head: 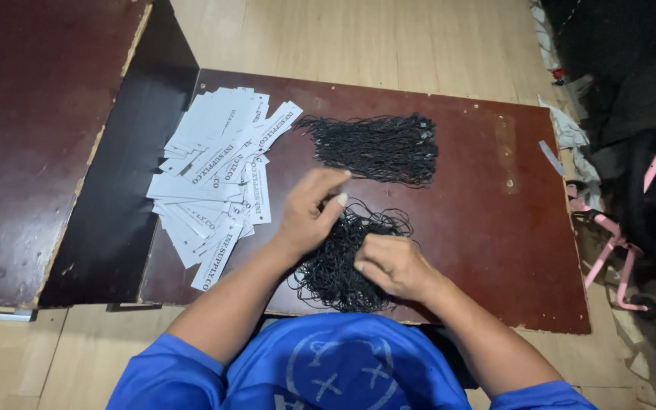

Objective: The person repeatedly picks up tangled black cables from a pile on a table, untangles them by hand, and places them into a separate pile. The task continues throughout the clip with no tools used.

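**Black cords sorted by hand on a dark red board**

Dark red board [495, 250] lies on a pale wooden floor [358, 38], with a second board [32, 137] to its left. White paper tags [214, 190] fan out in a loose stack left of the hands. A tidy bundle of black cords [377, 148] lies beyond the hands, its long axis running left to right. The loose pile of black cords [335, 266] sits at the near edge. The left hand [309, 212] pinches strands at the pile's top, fingers together. The right hand [392, 266] rests on the pile, fingers curled onto the cords. Pink-framed clutter [616, 250] stands at right.
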